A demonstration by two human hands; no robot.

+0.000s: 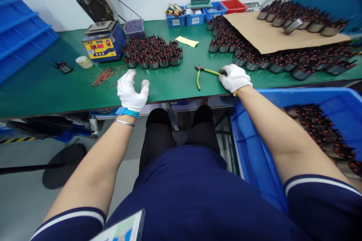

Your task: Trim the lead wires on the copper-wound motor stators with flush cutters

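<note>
My left hand, in a white glove, is at the table's front edge, with thumb and fingers apart and nothing between them. In a matching glove, my right hand has its fingers closed at the end of one handle of the green-handled pliers. Both handles of the pliers are spread, and their dark jaws point away from me on the green tabletop. Beyond my left hand stands a cluster of motor stators with copper windings and dark prongs. Loose copper wire scraps lie to its left.
A blue-and-yellow machine stands back left, near a lone stator and a white cylinder. More stators surround and top a cardboard sheet at right. A large blue crate holding stators stands below my right arm.
</note>
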